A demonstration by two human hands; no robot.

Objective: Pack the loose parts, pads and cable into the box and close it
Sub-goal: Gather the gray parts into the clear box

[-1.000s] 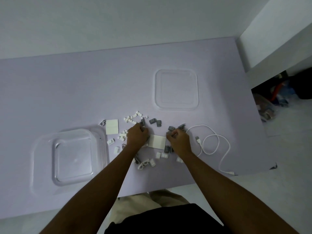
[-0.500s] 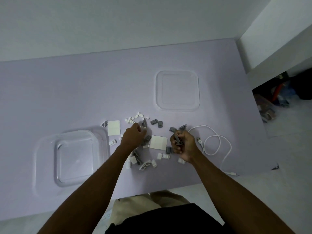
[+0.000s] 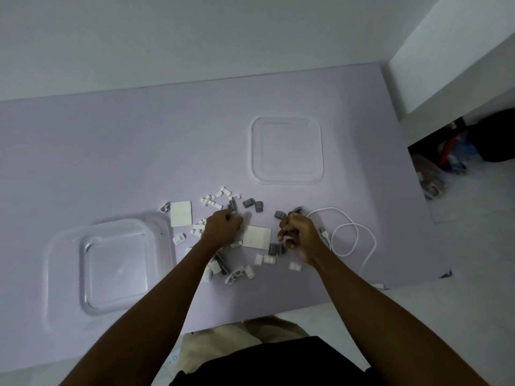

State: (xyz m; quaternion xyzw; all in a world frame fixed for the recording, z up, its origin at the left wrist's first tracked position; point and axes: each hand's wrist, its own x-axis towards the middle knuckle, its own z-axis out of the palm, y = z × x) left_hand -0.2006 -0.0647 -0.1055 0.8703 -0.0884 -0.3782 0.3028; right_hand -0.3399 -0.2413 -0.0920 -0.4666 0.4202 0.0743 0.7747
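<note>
Gathering the scattered pieces by the handful is the step in hand, and it goes best if each hand fills before crossing to the clear square plastic box (image 3: 168, 246), which sits open and looks empty at the left of the pale lilac table (image 3: 111, 149). The right hand (image 3: 299, 236) has its fingers curled round what look like small grey plastic parts (image 3: 279, 215); the left hand (image 3: 223, 228) is bent down onto the small white plastic clips (image 3: 217, 197), and whether it grips any I cannot tell. Sweep strays inward, lay the two white square pads (image 3: 181, 213) flat, coil the white cable (image 3: 351, 238) last, then fetch the clear square lid (image 3: 287, 150).
</note>
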